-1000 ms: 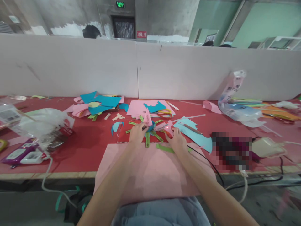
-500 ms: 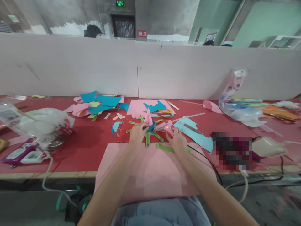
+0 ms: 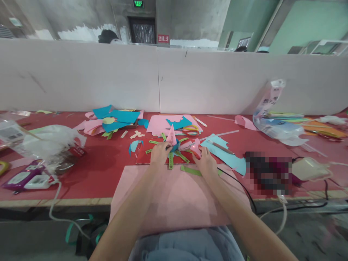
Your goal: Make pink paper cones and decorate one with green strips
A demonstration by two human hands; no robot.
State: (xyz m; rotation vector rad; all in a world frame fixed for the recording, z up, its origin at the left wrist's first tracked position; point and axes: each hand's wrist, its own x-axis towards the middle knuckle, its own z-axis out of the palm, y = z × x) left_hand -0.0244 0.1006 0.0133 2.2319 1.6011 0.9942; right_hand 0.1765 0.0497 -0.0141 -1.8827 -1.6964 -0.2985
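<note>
Both bare forearms reach forward over the worktop's near edge, converging toward its middle. The left hand (image 3: 161,153) is palm down, fingers bent and tips drawn close together, angled inward. The right hand (image 3: 206,161) curls in a grip, its fingers pointing forward and leftward. The hands are apart, about level, with both wrists nearly straight.
</note>
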